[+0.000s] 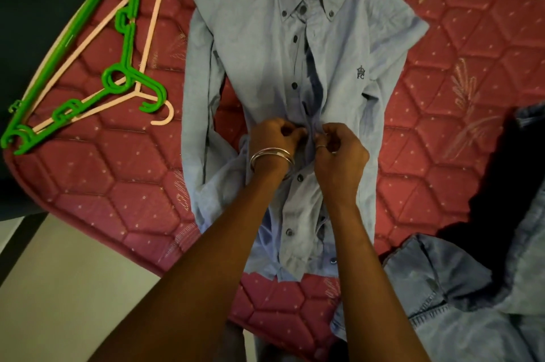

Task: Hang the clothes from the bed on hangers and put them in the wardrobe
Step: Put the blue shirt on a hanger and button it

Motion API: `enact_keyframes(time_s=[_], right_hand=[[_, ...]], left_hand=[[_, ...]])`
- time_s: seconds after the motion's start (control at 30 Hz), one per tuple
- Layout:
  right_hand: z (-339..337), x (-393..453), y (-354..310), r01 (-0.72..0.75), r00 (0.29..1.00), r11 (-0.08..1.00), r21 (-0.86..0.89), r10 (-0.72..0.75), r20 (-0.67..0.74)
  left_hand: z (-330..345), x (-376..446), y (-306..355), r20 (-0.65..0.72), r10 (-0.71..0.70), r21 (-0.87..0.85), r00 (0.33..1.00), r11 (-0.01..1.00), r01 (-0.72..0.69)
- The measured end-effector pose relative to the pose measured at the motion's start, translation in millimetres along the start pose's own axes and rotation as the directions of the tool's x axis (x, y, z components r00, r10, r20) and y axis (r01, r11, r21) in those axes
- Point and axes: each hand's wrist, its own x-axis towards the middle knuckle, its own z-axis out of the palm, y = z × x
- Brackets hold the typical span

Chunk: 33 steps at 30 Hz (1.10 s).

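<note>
— Blue cotton, pale and finely woven: the shirt (pixel 265 60) lies face up on the bed (pixel 472 37), collar away from the person, hem toward them. What marks it?

— Dark round buttons run down the placket, two small ones pin the collar tips, and a dark crown crest with the letters FC sits on the chest, beyond the right hand. The front gapes open between the upper buttons, showing a darker strip inside. Both sleeves are folded down along the body.

— And the hands?

— Both meet at the placket, about halfway down the shirt. The left hand (pixel 275 134) has its fingers curled, pinching one edge of the cloth; the right hand (pixel 339 149) pinches the facing edge, fingertips almost touching the left's. Whether a button sits between them cannot be told. Metal bangles (pixel 271 158) circle the left wrist, and a ring shows on a right finger.

— What lies around them?

— Well left of the left hand, two plastic hangers lie stacked: a bright green hanger (pixel 126 37) with looped notches on top of a pale pink hanger (pixel 150 22), slimmer and smooth, both hooks pointing toward the shirt. Right of the right forearm lies a denim garment (pixel 472 302), blue, with pale stitched seams, crumpled. The bed's cover is red, quilted in hexagons and dotted with small pale specks.
</note>
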Motion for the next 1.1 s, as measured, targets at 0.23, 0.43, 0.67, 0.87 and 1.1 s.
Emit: enact_keyframes(time_s=[0.23, 0.43, 0.67, 0.87, 1.1], right_hand=[[-2.4, -2.0, 15.5, -0.174, 0.985, 0.975, 0.138, 0.172, 0.023], [3.7, 0.1, 6.2, -0.059, 0.998, 0.989, 0.135, 0.054, 0.040], [9.7, -4.4, -5.1, 0.209, 0.975, 0.977, 0.051, -0.213, 0.070], [-0.3, -5.2, -3.5, 0.101, 0.978, 0.963, 0.249, -0.142, 0.155], [-4.3, 10.2, -11.2, -0.209, 0.930, 0.874, 0.439, 0.039, 0.366]], left_hand=[[10.0, 10.1, -3.8, -0.024, -0.045, -0.056, 0.999, 0.997, 0.044], [-4.2, 3.1, -18.2, -0.092, 0.025, -0.179, 0.995, 0.983, -0.042], [-28.2, -2.1, -6.2, -0.082, 0.195, -0.136, 0.977, 0.969, -0.205], [-34.0, -1.5, 0.1, 0.011, 0.239, -0.108, 0.971, 0.966, -0.236], [-36.5, -0.6, 2.9, 0.112, 0.099, -0.228, 0.989, 0.971, -0.071]])
